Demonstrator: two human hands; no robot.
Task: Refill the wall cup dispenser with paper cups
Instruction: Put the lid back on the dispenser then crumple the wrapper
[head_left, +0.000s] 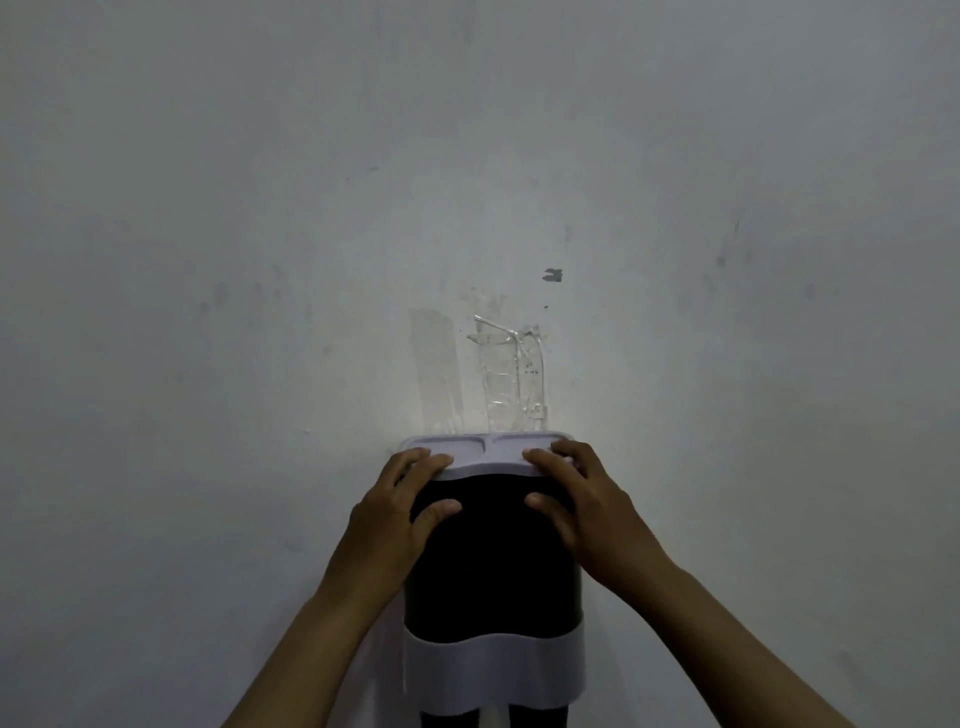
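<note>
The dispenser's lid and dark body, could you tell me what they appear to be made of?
The lid looks like pale matte moulded plastic, with smooth rounded edges and a moulded groove. The dark body seems smooth, possibly tinted plastic; the dim light hides any sheen or transparency.

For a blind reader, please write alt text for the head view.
Both hands grip the pale lid of a dark wall cup dispenser, left hand and right hand at its corners. Clear tape sticks above.
</note>
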